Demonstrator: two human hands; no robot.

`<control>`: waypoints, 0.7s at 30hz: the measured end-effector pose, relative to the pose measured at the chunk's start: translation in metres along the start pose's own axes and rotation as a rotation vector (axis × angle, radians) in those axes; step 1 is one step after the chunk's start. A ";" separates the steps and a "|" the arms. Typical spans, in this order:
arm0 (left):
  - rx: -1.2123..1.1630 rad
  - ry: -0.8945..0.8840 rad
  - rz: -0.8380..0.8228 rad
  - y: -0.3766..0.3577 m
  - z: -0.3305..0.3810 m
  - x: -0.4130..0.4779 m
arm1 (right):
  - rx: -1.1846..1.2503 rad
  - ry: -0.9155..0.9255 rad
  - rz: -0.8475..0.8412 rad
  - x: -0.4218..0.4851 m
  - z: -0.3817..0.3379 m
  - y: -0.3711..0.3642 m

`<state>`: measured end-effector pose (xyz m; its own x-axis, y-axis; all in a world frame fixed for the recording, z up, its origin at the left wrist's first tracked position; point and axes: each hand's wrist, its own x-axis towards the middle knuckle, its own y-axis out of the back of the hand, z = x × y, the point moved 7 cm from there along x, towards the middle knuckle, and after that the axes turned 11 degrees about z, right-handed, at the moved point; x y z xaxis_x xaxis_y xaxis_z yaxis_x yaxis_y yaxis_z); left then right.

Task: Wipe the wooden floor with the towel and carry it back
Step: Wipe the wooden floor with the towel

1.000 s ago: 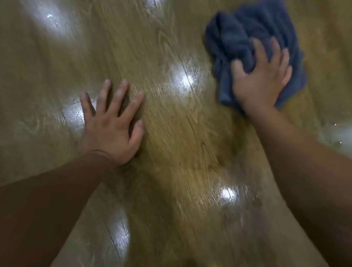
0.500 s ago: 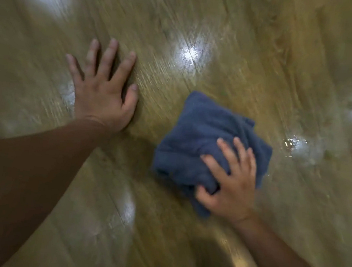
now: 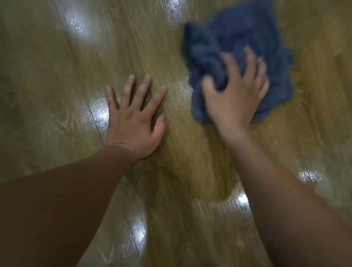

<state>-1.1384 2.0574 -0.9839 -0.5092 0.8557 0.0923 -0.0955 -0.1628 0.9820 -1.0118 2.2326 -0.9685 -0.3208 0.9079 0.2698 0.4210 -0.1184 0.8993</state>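
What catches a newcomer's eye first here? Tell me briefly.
The blue towel stands out at upper right, bunched under the right hand, which grips it against the floor. Next comes the left hand at centre, pressed flat on the wood with its fingers spread. White glare spots dot the glossy surface.

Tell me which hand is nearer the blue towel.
Right. The right hand grips the towel; the left hand lies flat on the floor, apart from it.
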 end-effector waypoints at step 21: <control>-0.058 0.001 0.056 0.003 0.001 0.003 | -0.004 0.340 -0.148 0.041 -0.066 -0.036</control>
<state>-1.1394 2.0603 -0.9800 -0.5163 0.8437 0.1469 -0.1161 -0.2388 0.9641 -1.0959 2.2480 -0.9675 -0.6418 0.7299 0.2352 0.3457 0.0016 0.9383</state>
